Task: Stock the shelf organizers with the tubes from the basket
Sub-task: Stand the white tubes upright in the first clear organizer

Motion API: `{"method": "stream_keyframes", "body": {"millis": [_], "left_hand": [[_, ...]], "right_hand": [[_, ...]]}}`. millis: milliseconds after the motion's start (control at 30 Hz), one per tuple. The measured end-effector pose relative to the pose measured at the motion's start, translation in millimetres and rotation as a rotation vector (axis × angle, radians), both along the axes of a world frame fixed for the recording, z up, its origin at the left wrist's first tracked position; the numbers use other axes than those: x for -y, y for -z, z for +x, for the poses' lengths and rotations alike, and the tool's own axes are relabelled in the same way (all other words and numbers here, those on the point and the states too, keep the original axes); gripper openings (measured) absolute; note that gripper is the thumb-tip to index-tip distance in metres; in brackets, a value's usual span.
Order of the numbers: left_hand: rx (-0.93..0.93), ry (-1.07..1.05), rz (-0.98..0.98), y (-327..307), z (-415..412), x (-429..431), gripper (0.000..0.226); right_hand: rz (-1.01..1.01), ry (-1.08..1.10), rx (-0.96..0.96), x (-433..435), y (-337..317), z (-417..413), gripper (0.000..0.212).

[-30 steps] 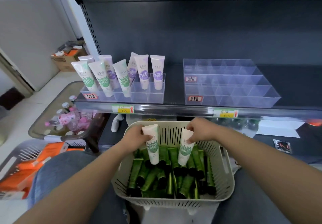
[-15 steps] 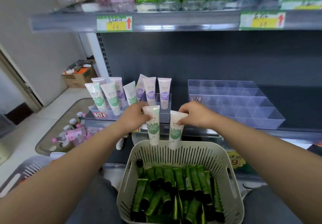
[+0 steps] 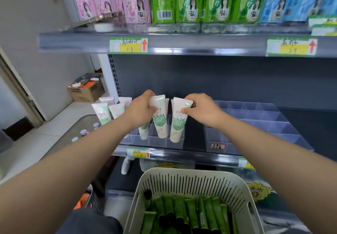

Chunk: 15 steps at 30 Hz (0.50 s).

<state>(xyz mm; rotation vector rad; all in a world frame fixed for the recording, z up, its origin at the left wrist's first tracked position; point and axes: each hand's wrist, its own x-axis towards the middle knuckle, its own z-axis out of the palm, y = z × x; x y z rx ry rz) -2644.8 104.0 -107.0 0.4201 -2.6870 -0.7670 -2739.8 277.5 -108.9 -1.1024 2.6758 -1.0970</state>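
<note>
Coming up from the basket (image 3: 182, 174), left grip (image 3: 140, 112) pinches the left tube (image 3: 160, 124), right grip (image 3: 203, 110) the right tube (image 3: 177, 126), both now dipping into organizer (image 3: 135, 140) front slots, nearly stocked.

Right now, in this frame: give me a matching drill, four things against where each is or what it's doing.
Things: 1 left hand; 2 green tubes; 3 right organizer; 4 pink bottles.
States: a on the top shelf; b lying in the basket; c no tubes visible inside; d gripping a white tube.
Pairs: 1-d, 2-b, 3-c, 4-a.
</note>
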Motion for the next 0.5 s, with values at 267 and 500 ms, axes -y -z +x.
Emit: {"method": "stream_keyframes", "body": {"millis": [267, 500], "left_hand": [[0.004, -0.033, 0.012, 19, -22, 12, 0.025], [0.043, -0.017, -0.025, 43, -37, 19, 0.029]], "right_hand": [[-0.022, 0.079, 0.005, 21, 18, -20, 0.005], [0.051, 0.054, 0.037, 37, 37, -30, 0.028]]}}
